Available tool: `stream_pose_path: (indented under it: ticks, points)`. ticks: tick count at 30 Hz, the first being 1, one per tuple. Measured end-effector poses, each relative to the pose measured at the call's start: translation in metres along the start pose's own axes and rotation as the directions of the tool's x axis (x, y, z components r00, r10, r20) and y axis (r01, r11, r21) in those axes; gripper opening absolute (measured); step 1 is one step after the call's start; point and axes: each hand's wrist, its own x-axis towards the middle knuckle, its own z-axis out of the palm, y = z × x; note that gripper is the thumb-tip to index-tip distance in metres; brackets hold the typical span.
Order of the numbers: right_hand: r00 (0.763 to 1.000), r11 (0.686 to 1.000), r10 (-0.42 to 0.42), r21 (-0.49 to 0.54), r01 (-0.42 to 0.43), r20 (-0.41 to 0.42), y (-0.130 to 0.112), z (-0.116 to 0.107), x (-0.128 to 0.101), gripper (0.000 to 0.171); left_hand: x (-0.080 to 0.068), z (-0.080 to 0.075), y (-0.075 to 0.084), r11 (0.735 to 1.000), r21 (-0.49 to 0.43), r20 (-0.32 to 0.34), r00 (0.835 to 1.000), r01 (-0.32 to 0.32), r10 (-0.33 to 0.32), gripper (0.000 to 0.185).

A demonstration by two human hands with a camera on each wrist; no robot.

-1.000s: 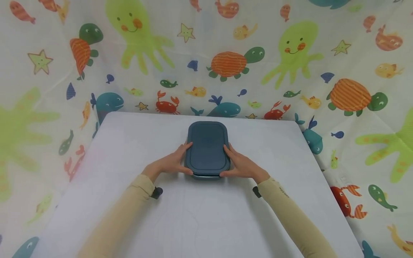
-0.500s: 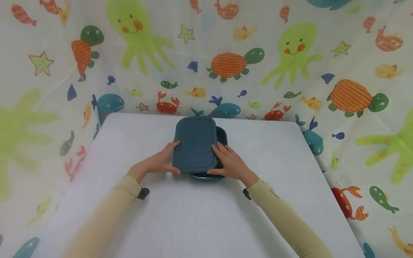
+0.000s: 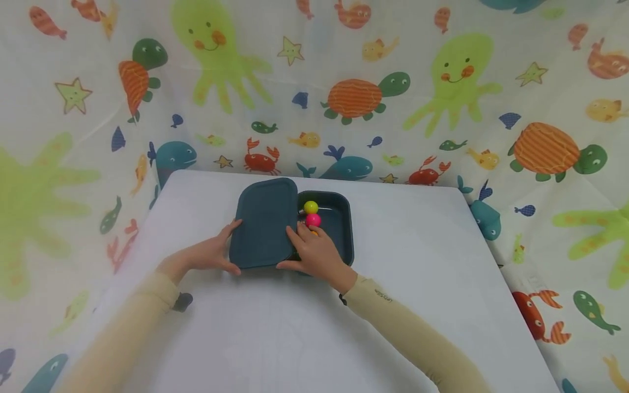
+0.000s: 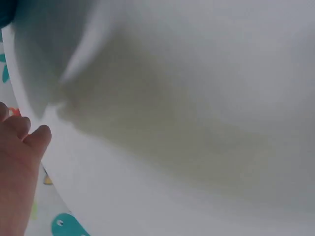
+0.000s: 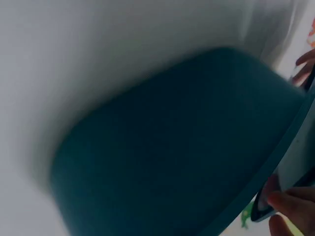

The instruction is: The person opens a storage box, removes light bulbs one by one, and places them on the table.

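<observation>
a: dark teal plastic under your fingertips. your left hand [image 3: 208, 255] has its fingers curled on the left edge of the lid [image 3: 264, 222], thumb at the near corner, and your right hand [image 3: 314, 252] pinches the lid's right near edge, fingers lying over the rim of the container [image 3: 344, 226].

b: so which step would you say this is?

a: i'd judge you're taking the lid off. it sits to the left of the container and overlaps only its left rim, and the inside shows a yellow ball [image 3: 310, 207] and a pink ball [image 3: 313, 220] right behind your right fingertips.

b: and what does the next move call for?

a: probably carrying the lid clear to the left and laying it flat on the white table [image 3: 417, 256], keeping both grips even so it doesn't tip. mind your right fingers, they're just beside the pink ball.

b: do the wrist views add anything?

a: little. the right wrist view is blurred and shows only the teal wall of the container with fingertips at the rim. the left shows mostly table.
</observation>
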Motion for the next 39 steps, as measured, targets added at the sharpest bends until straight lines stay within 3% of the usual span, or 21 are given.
stream_pose_path:
  ticks: [9, 22, 33, 39]
  points:
    - [0.987, 0.995, 0.005, -0.094, 0.010, 0.159, -0.028, 0.006, 0.023, 0.088, -0.021, 0.003, -0.032, 0.998, -0.058, -0.001, 1.000, 0.004, -0.004, 0.131]
    - [0.984, 0.984, -0.019, -0.173, 0.050, 0.179, -0.042, 0.018, 0.033, 0.082, -0.028, 0.009, -0.045, 0.996, 0.083, -0.066, 0.998, 0.014, -0.008, 0.123]
    - [0.984, 0.976, -0.014, -0.213, 0.053, 0.179, -0.047, 0.020, 0.039, 0.069, -0.029, 0.013, -0.044, 0.996, 0.092, -0.065, 0.998, 0.004, 0.002, 0.119]
    - [0.972, 0.980, 0.009, -0.196, 0.039, 0.236, -0.044, 0.019, 0.047, 0.069, -0.025, 0.012, -0.048, 0.996, 0.094, -0.065, 0.998, -0.003, 0.009, 0.117]
